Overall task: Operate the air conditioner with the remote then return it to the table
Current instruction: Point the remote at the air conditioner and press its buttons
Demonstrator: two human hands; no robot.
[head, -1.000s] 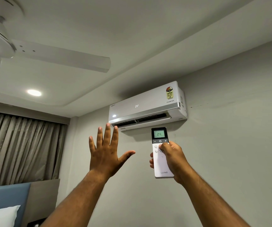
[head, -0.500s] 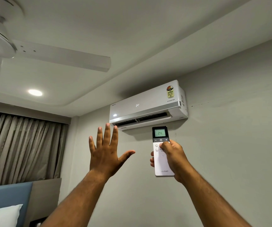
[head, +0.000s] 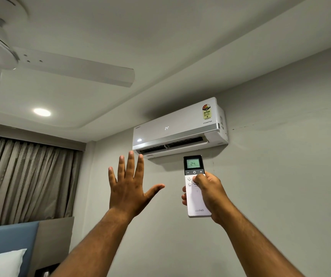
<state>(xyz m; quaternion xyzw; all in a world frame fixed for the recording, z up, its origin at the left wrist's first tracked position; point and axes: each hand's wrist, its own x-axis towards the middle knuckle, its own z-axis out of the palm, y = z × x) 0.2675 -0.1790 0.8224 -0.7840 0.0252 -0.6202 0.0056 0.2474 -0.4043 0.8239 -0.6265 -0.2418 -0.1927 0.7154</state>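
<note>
remote [head: 195, 188] clamped upright in right hand [head: 210, 193], raised just below the wall air conditioner [head: 180, 126], thumb on a button, screen at 24 to match the unit. left hand [head: 129, 188] held apart, fingers spread, empty, probably feeling for airflow. not yet returned.

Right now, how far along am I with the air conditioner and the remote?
Done: the air conditioner is on, showing 24, flap open. In hand: your right hand grips the remote, which also reads 24, thumb on its buttons; your left hand is raised, open and empty. Left: putting the remote back on the table, which isn't in view.
</note>
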